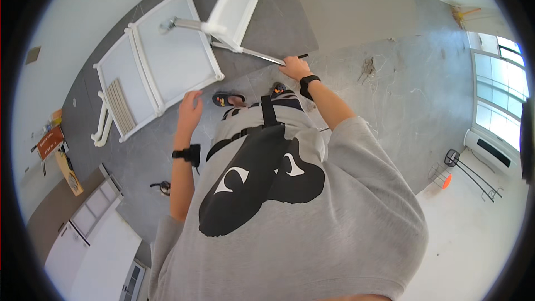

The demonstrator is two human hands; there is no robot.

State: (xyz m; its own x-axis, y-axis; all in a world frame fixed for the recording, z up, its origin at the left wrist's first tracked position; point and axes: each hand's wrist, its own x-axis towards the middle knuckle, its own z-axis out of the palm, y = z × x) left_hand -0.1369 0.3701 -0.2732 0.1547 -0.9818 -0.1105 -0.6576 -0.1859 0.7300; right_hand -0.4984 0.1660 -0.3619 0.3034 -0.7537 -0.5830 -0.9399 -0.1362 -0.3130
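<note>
My right hand [296, 68] is closed around the end of a silver metal tube [263, 56]. A short black tip [302, 56] sticks out past the fingers; what it belongs to is unclear. The tube runs left to the lower corner of a tilted white framed panel [245, 3], whose upper part leaves the picture. My left hand [191, 110] hangs with its fingers apart, holding nothing. Beside it a larger white frame with pale panels [173, 39] lies on the grey floor, with several beige slats [120, 103] at its left end.
A bent white tube piece [102, 122] lies by the large frame. White cabinets [97, 251] stand at lower left, near a small dark object [162, 188] on the floor. At right are black wire stands [473, 170], an orange disc [446, 181] and windows [499, 95].
</note>
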